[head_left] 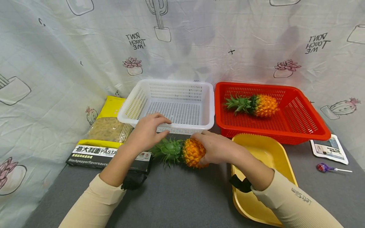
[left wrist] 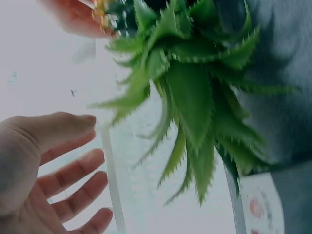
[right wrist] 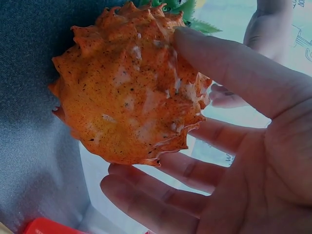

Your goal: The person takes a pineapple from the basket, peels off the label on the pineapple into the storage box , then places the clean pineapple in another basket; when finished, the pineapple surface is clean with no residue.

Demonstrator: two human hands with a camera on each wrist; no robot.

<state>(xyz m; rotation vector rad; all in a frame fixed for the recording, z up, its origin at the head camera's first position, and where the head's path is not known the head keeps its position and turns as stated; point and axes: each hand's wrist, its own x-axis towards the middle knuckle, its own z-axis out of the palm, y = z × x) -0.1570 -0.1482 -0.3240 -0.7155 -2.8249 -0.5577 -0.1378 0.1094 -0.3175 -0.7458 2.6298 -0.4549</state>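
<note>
An orange pineapple [head_left: 191,155] with a green crown lies on its side on the dark table, its leaves toward the left. My right hand [head_left: 216,148] grips its fruit end. In the right wrist view the thumb lies along one side of the pineapple [right wrist: 122,97] and the fingers curl around the other. My left hand [head_left: 149,131] hovers near the crown, fingers spread and holding nothing. The left wrist view shows a gap between that hand [left wrist: 53,170] and the green leaves [left wrist: 190,102].
Behind stand a white basket [head_left: 209,109] and a red basket [head_left: 310,123] holding another pineapple [head_left: 265,106]. A yellow tray [head_left: 280,161] sits under my right forearm. Pasta packaging [head_left: 91,155] lies at left; a lollipop [head_left: 322,167] and a small white packet [head_left: 330,148] lie at right.
</note>
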